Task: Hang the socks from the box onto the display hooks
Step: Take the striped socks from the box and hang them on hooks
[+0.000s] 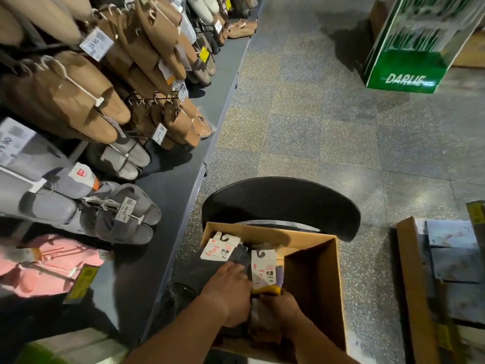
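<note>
Cardboard box (312, 279) on the floor holds the carded socks (265, 269), best lifted one pack at a time with its hook tab upright and free, both arms reaching down, left hand (228, 292) curled among dark pairs, right hand (280, 306) gripping the yellow-toed pack.

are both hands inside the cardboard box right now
Yes, the left hand and right hand both reach into the cardboard box among the sock packs.
</note>
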`<state>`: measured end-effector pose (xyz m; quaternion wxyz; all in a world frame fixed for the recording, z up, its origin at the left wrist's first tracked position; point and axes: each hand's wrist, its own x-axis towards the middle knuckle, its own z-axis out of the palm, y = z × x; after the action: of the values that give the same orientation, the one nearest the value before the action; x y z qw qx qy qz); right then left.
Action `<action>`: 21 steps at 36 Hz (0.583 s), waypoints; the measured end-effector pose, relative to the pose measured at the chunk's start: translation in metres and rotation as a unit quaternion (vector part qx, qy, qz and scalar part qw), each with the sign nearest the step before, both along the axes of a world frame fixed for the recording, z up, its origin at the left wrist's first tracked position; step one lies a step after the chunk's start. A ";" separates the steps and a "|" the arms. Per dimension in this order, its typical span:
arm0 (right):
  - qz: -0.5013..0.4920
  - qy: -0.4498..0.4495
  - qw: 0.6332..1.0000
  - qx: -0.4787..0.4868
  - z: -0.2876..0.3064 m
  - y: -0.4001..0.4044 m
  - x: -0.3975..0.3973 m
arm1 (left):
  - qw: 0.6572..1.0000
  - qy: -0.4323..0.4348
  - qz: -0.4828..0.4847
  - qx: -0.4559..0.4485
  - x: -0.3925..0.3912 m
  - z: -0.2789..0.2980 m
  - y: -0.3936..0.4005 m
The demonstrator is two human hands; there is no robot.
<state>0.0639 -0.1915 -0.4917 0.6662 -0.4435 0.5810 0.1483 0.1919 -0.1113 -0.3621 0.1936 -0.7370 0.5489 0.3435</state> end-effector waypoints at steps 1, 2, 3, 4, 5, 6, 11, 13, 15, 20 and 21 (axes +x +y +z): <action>0.034 0.015 0.999 -0.024 0.003 0.005 0.004 | 1.000 -0.004 -0.008 -0.001 0.000 -0.002 0.002; 0.065 0.028 0.996 -0.056 0.005 0.010 0.007 | 1.000 -0.006 -0.011 -0.002 -0.001 -0.004 0.003; 0.096 0.047 0.990 -0.093 0.013 0.013 0.011 | 1.000 -0.009 -0.011 -0.005 -0.002 -0.006 0.002; 0.126 0.068 0.980 -0.135 0.019 0.014 0.012 | 1.000 -0.011 -0.011 -0.006 -0.004 -0.007 0.002; 0.144 0.086 0.974 -0.152 0.020 0.015 0.013 | 1.000 -0.013 -0.010 -0.006 -0.005 -0.008 0.002; 0.149 0.092 0.971 -0.165 0.018 0.015 0.014 | 1.000 -0.013 -0.011 -0.005 -0.006 -0.009 0.003; 0.142 0.084 0.971 -0.172 0.013 0.012 0.017 | 1.000 -0.006 -0.012 -0.013 -0.004 -0.011 0.005; 0.057 0.018 0.990 -0.129 0.013 0.007 0.014 | 1.000 0.009 -0.001 -0.024 -0.002 -0.011 0.006; -0.027 -0.045 0.994 -0.091 0.023 0.000 0.008 | 0.998 0.038 0.038 -0.043 0.000 -0.008 0.005; -0.093 -0.154 0.982 -0.057 0.072 -0.019 -0.014 | 0.925 0.186 0.311 -0.115 0.007 0.004 -0.003; -0.100 -0.173 0.978 -0.059 0.085 -0.023 -0.017 | 0.887 0.221 0.382 -0.137 0.008 0.009 -0.006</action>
<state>0.0473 -0.2143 -0.4069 0.7408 -0.4406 0.5060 -0.0326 0.1997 -0.1173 -0.3529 -0.1817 -0.8137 0.2953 0.4667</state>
